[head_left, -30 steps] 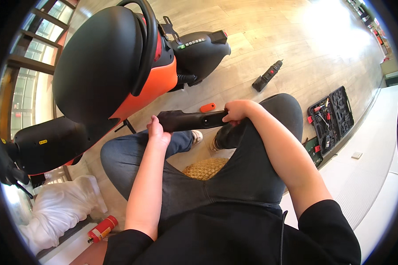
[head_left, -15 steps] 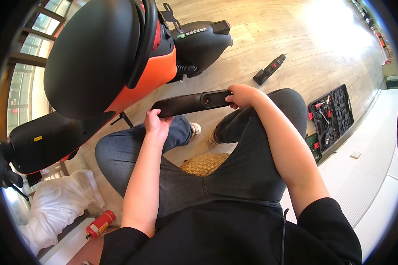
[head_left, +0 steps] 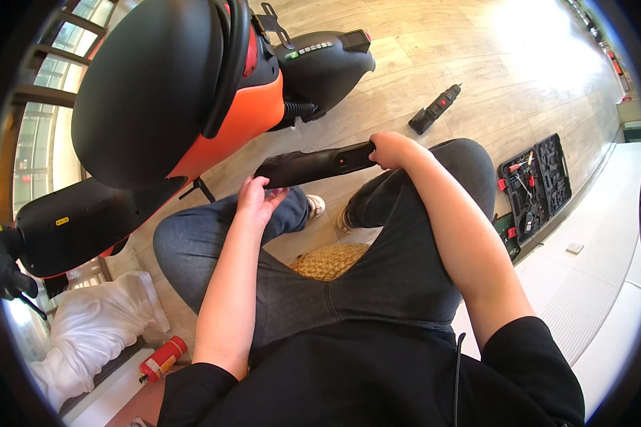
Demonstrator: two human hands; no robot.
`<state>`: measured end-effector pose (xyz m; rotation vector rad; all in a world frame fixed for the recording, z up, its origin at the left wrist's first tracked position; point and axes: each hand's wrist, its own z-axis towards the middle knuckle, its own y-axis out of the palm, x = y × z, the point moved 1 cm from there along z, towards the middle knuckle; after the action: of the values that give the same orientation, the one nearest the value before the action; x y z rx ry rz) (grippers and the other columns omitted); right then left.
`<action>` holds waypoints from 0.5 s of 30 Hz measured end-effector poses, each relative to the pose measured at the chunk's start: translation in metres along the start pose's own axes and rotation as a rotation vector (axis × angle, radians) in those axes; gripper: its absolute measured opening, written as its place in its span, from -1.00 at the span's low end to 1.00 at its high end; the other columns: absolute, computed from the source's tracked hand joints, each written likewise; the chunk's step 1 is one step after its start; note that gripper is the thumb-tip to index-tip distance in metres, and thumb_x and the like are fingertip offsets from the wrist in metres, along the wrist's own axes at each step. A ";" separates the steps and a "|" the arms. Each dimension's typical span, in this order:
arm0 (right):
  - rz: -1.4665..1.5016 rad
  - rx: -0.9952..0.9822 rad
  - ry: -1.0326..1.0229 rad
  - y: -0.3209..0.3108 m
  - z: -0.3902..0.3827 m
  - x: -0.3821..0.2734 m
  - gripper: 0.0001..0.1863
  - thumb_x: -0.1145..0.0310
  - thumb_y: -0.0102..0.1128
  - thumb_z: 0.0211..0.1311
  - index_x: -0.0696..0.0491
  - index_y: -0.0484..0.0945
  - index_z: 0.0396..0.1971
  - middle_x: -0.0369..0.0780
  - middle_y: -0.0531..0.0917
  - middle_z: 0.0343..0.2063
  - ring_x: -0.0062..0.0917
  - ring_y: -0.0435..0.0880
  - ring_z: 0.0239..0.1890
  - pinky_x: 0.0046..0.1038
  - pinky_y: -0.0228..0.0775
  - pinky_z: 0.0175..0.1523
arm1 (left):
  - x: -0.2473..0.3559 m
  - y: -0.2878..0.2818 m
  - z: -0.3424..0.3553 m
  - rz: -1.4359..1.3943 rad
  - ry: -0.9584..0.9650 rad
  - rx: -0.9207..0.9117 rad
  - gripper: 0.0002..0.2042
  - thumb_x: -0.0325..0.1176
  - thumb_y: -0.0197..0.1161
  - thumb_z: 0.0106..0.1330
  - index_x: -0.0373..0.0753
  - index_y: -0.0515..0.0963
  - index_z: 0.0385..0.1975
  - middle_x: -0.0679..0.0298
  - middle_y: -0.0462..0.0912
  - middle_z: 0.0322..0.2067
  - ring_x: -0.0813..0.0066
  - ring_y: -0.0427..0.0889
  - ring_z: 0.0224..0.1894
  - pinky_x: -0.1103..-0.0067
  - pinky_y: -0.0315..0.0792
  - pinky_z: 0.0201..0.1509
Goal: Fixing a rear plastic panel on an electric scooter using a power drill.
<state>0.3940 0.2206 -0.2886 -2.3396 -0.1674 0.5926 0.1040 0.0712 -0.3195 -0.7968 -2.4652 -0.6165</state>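
Black curved panel (head_left: 310,165) hung between your two hands, above the wooden floor (head_left: 377,78) and ahead of your lap, its long axis running crosswise from left to right, with the right end a little farther from you. Your left hand (head_left: 255,203) was closed on the left end, thumb at the edge; your right hand (head_left: 395,151) gripped the other end. Neither grip was nearer, as each had its own end, and an orange-red spot showed in the recess by the right one. An orange and black scooter (head_left: 228,121) stood close on the left, its bulk limiting room beyond your left hand, while your knees flanked the space below. Farther out on the right, a cordless drill (head_left: 434,110) and an open tool case (head_left: 534,185) lay apart from the panel; a red extinguisher (head_left: 164,358) lay behind your left elbow, out of the way.
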 end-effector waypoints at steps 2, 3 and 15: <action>-0.001 0.047 -0.005 -0.001 -0.003 -0.001 -0.72 0.25 0.24 0.28 0.21 0.59 -0.33 -0.08 0.72 -0.47 -0.18 0.72 -0.27 -0.20 0.51 -0.09 | 0.000 0.004 -0.005 0.202 -0.005 0.016 -0.70 -0.53 0.03 0.33 -0.22 0.34 0.05 0.04 0.42 -0.02 0.07 0.55 -0.14 0.05 0.60 0.02; -0.072 0.075 0.003 -0.001 -0.001 0.002 -0.70 0.21 0.25 0.27 0.19 0.65 -0.29 -0.03 0.71 -0.33 -0.14 0.70 -0.18 -0.20 0.52 -0.03 | -0.001 0.008 -0.008 0.203 -0.006 0.014 -0.70 -0.53 0.03 0.33 -0.22 0.34 0.05 0.04 0.42 -0.02 0.07 0.55 -0.14 0.05 0.60 0.02; -0.121 0.122 0.134 -0.004 -0.005 0.001 -0.76 0.42 0.14 0.16 0.22 0.68 -0.26 0.05 0.71 -0.19 -0.12 0.70 -0.05 -0.25 0.55 0.04 | -0.018 0.005 0.012 1.166 0.183 0.082 -0.67 -0.27 0.13 0.47 -0.33 0.36 0.09 0.21 0.68 -0.29 0.49 0.62 -0.46 0.58 0.46 -0.52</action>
<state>0.3973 0.2211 -0.2834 -2.2245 -0.2029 0.3746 0.1166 0.0732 -0.3376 -1.7810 -1.4478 -0.1177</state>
